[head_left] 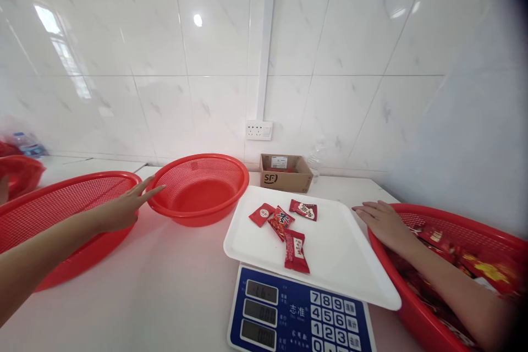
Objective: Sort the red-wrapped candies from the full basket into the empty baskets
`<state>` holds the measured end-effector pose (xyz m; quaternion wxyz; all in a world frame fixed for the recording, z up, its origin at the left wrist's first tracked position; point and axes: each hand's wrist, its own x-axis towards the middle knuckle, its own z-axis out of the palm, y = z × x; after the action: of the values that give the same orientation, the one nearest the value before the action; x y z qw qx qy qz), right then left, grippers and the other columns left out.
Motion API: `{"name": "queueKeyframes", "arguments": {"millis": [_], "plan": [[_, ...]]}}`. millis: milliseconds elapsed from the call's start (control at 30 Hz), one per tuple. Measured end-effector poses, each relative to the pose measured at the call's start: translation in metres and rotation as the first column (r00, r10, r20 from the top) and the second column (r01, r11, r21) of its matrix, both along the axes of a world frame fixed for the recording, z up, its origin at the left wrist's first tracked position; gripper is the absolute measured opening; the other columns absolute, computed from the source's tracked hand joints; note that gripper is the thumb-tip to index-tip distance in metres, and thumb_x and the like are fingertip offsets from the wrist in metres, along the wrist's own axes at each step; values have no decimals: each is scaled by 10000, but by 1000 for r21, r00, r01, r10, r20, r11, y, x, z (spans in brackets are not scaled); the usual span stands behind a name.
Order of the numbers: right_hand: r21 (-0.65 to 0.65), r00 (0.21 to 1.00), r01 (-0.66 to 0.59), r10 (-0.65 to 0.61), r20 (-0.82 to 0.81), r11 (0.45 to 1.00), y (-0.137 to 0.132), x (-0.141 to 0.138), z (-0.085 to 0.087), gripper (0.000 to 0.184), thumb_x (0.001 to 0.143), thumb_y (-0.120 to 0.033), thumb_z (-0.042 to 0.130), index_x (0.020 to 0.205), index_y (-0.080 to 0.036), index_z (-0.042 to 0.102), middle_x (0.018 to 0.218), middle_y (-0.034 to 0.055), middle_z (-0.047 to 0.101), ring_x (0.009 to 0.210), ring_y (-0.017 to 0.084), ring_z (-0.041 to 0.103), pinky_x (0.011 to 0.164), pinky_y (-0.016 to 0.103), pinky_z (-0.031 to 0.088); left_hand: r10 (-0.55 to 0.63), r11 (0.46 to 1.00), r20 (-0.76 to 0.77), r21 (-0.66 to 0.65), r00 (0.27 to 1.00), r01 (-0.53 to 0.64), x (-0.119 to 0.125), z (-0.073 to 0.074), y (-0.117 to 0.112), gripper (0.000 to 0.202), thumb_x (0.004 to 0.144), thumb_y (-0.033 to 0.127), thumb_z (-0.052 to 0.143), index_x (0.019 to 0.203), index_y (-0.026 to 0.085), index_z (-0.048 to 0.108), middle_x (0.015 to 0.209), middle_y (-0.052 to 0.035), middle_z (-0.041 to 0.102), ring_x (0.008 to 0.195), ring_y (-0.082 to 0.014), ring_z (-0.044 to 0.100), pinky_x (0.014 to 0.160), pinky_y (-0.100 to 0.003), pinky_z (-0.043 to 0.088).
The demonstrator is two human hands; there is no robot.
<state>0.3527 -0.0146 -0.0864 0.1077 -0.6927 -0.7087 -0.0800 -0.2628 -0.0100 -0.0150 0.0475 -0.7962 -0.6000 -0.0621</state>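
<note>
My left hand (124, 206) reaches forward with fingers stretched out, its fingertips at the rim of an empty round red basket (202, 187). My right hand (383, 223) lies flat and open on the near rim of a red basket (416, 308) at the right that holds many red snack packets. Between them a white tray (342, 253) sits on a blue electronic scale (297, 316). Several red snack packets (295, 250) lie on the tray. Neither hand holds anything.
A large shallow red basket (53, 214) lies under my left forearm. Another red basket (18, 173) and a water bottle (27, 144) are at the far left. A small cardboard box (286, 173) stands against the tiled wall below a wall socket (259, 130).
</note>
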Motion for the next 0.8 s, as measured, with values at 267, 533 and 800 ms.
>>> {"name": "queueKeyframes", "arguments": {"millis": [267, 533, 800], "plan": [[57, 999, -8, 11, -40, 998, 0, 1, -2, 474, 849, -303, 218, 929, -195, 672, 1078, 53, 659, 1124, 231, 505, 1045, 472, 270, -274, 960, 298, 32, 914, 277, 126, 17, -36, 446, 871, 387, 366, 1305, 310, 434, 1388, 16, 436, 1270, -252, 391, 1003, -382, 382], [66, 998, 6, -2, -59, 998, -2, -3, -1, 457, 862, -277, 238, 948, -186, 677, 1076, 58, 658, 1128, 221, 499, 1060, 459, 242, -537, 788, 274, -177, 798, 590, 250, -3, -38, 487, 880, 312, 436, 1353, 206, 385, 1434, -59, 368, 1347, -255, 235, 1091, -440, 228], [69, 995, 40, -33, -92, 997, -5, -10, 3, 437, 880, -264, 256, 956, -185, 680, 1082, 47, 655, 1135, 194, 487, 1074, 422, 220, -508, 818, 234, -168, 829, 549, 271, -5, -30, 528, 852, 322, 476, 1361, 267, 345, 1462, -64, 315, 1345, -287, 232, 1066, -483, 216]]}}
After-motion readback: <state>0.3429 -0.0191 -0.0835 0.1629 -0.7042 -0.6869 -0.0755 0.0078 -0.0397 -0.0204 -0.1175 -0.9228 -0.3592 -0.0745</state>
